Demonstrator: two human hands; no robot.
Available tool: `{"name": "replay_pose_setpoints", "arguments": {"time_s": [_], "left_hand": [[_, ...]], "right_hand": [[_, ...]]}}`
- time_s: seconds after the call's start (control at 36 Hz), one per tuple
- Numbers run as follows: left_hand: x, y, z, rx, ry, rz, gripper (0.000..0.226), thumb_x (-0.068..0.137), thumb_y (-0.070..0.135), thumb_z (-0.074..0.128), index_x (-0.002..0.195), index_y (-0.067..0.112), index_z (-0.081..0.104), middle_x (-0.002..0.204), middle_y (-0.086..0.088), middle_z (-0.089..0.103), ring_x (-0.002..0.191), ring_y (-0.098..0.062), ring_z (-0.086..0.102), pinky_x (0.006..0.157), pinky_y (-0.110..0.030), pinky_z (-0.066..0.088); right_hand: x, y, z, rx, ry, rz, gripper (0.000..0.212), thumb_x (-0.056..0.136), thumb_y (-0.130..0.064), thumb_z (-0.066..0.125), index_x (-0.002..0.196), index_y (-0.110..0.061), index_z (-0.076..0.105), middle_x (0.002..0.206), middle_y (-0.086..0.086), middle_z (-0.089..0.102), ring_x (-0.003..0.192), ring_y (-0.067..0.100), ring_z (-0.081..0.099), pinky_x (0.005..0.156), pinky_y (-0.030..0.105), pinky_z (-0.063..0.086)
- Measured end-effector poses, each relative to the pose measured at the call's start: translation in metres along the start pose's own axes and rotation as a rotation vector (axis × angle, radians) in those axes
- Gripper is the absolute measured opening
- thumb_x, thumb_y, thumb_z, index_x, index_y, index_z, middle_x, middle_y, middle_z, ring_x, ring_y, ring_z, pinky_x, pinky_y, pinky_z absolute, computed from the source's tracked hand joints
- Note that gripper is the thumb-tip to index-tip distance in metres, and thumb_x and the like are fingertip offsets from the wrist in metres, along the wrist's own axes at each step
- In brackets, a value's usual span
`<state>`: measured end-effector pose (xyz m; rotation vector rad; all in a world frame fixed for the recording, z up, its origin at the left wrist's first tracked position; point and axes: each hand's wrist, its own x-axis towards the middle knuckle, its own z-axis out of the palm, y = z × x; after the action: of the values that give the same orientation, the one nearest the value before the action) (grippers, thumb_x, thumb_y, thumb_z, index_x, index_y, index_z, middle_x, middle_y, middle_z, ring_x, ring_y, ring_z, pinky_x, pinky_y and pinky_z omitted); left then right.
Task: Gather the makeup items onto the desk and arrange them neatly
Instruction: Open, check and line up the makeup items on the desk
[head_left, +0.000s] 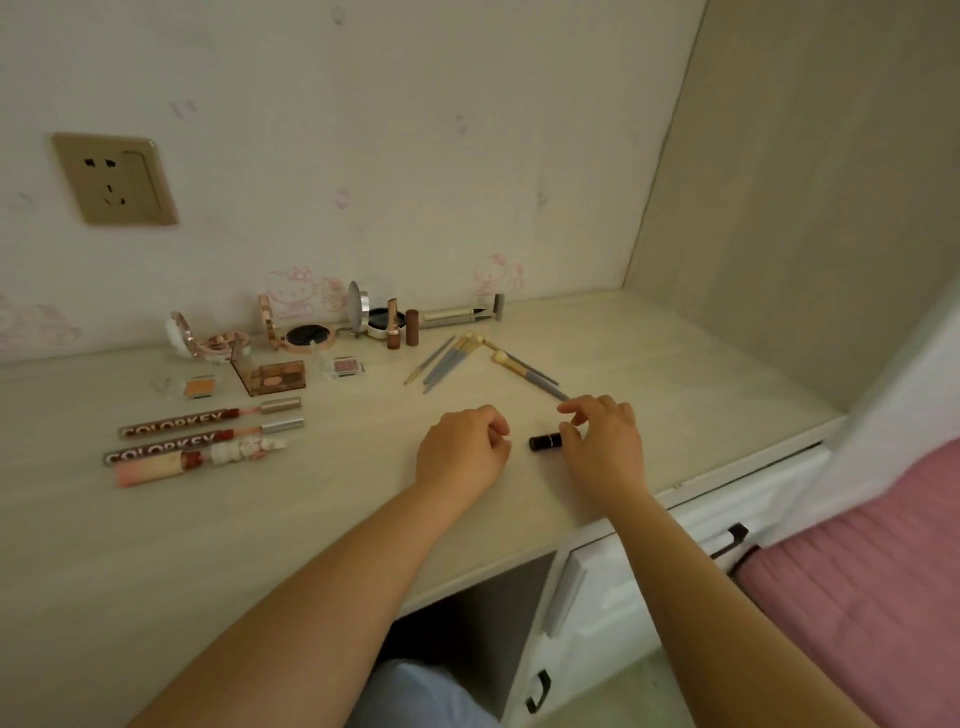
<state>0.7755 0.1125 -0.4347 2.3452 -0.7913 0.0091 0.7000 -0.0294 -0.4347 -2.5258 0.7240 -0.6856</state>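
My right hand (605, 441) grips a small dark lipstick tube (543, 441) lying on the pale desk (311, 519), and its fingers touch the handle end of a grey makeup brush (530, 378). My left hand (462, 449) rests beside the tube with curled fingers, and nothing shows in it. Several more brushes (441, 358) lie fanned out behind. Along the wall stand open compacts (306, 335), lipsticks (402, 327) and pens (452, 314). At the left lie three lip gloss tubes (208, 434) in a row and small eyeshadow palettes (270, 376).
A wall socket (117, 179) sits on the wallpapered wall at the left. A cabinet side panel (779, 182) closes the desk on the right. White drawers (597, 597) and a pink bed cover (883, 597) lie below at the right.
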Motion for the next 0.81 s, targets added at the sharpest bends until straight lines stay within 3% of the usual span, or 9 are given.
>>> {"name": "replay_pose_setpoints", "arguments": {"time_s": [0.14,0.31,0.42,0.61,0.81], "left_hand": [[-0.001,0.009,0.017,-0.016,-0.029,0.004,0.032,0.085,0.034,0.065,0.114,0.024,0.056,0.114,0.006,0.059,0.099,-0.012,0.058,0.085,-0.028,0.050],[0.005,0.013,0.027,0.060,-0.050,0.004,0.044,0.085,0.041,0.062,0.125,0.030,0.051,0.124,0.005,0.051,0.105,-0.013,0.055,0.086,-0.029,0.049],[0.009,0.016,0.029,0.077,-0.063,0.019,0.038,0.087,0.040,0.059,0.125,0.034,0.054,0.120,0.005,0.053,0.104,-0.014,0.054,0.082,-0.029,0.047],[0.011,0.015,0.027,0.040,-0.047,0.010,0.019,0.090,0.034,0.057,0.108,0.030,0.062,0.110,0.004,0.060,0.098,-0.014,0.057,0.078,-0.030,0.047],[0.006,0.000,0.003,-0.068,-0.056,0.022,0.024,0.088,0.037,0.061,0.108,0.024,0.062,0.107,0.005,0.067,0.095,-0.013,0.061,0.083,-0.032,0.051]], "right_hand": [[-0.005,0.019,-0.003,-0.072,-0.115,0.051,0.036,0.091,-0.020,0.051,0.127,-0.024,0.049,0.124,0.001,0.049,0.117,0.019,0.039,0.099,0.030,0.036],[-0.001,0.025,0.000,-0.123,-0.188,0.025,0.036,0.095,-0.027,0.045,0.131,-0.025,0.048,0.128,0.003,0.046,0.119,0.022,0.038,0.099,0.031,0.036],[0.000,0.026,0.003,-0.142,-0.188,0.011,0.030,0.096,-0.030,0.043,0.124,-0.026,0.054,0.123,0.001,0.048,0.114,0.021,0.040,0.093,0.031,0.037],[0.002,0.024,-0.001,-0.105,-0.262,-0.025,0.025,0.094,-0.035,0.048,0.116,-0.027,0.058,0.115,-0.002,0.051,0.109,0.019,0.042,0.089,0.029,0.038],[0.004,-0.004,-0.002,0.443,-0.301,0.009,0.010,0.095,-0.024,0.050,0.100,-0.020,0.058,0.082,-0.010,0.057,0.076,0.006,0.051,0.064,0.015,0.036]]}}
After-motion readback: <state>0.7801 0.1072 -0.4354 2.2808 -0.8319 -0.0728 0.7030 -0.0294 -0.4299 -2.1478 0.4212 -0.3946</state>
